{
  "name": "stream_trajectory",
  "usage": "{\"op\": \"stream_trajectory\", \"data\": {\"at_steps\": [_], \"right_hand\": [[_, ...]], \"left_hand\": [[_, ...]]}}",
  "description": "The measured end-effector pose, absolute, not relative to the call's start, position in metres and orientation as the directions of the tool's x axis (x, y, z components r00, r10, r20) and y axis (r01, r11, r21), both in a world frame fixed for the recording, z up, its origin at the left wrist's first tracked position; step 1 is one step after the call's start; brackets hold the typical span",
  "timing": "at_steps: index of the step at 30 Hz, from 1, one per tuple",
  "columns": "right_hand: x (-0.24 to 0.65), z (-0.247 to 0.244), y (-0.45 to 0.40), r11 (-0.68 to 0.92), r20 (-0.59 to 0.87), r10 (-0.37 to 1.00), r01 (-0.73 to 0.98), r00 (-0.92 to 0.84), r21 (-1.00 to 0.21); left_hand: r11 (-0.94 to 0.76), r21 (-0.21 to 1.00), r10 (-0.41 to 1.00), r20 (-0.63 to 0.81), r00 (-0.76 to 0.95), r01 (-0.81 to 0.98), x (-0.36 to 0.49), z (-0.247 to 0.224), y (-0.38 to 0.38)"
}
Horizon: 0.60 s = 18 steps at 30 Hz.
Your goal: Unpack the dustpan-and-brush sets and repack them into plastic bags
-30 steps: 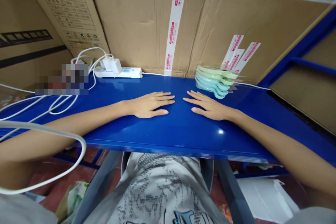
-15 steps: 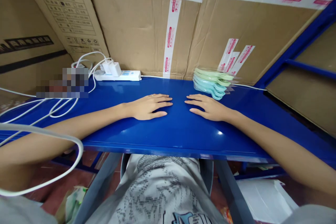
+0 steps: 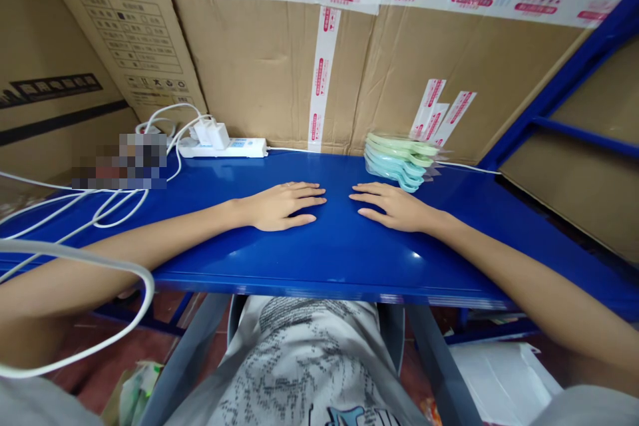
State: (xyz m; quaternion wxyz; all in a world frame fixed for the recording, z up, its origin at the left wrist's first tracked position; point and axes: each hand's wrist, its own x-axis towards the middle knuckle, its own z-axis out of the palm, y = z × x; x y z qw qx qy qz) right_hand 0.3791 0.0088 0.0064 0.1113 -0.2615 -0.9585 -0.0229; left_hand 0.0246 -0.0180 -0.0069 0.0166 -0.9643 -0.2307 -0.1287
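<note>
Palm down on the blue table (image 3: 319, 253) lies my left hand (image 3: 285, 206), its fingers stretched out and holding nothing. Facing it, my right hand (image 3: 392, 206) also rests flat, fingers apart, with a narrow gap between the two sets of fingertips. Just behind my right hand is a stack of pale green and light blue plastic pieces (image 3: 399, 158) in clear wrappers. Their exact kind is hard to make out.
A white power strip (image 3: 224, 147) with plugged-in chargers (image 3: 212, 133) stands at the back left. White cables (image 3: 114, 208) loop over the table's left side, and one hangs near my left forearm. Cardboard (image 3: 264, 66) walls the back; a blue metal frame (image 3: 559, 80) rises at right.
The whole view has shifted slightly, with the background sitting a little lower in the picture. Both hands stay flat in the same place on the table.
</note>
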Motion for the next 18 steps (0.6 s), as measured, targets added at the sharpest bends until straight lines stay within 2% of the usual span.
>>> {"op": "stream_trajectory", "data": {"at_steps": [3,9,18], "right_hand": [[0.3787,0.0067,0.0082,0.86,0.228,0.502,0.509,-0.834,-0.032],[0.3768,0.004,0.0081,0.864,0.255,0.481,0.503,-0.839,0.026],[0.3759,0.0058,0.0065,0.867,0.259,0.471,0.497,-0.843,0.041]], "left_hand": [[-0.89,0.022,0.446,0.248,0.86,0.455,0.0249,-0.0064,-0.0186],[-0.893,0.041,0.442,0.264,0.857,0.448,0.0245,-0.0082,-0.0173],[-0.89,0.033,0.447,0.251,0.859,0.454,0.0254,-0.0064,-0.0184]]}}
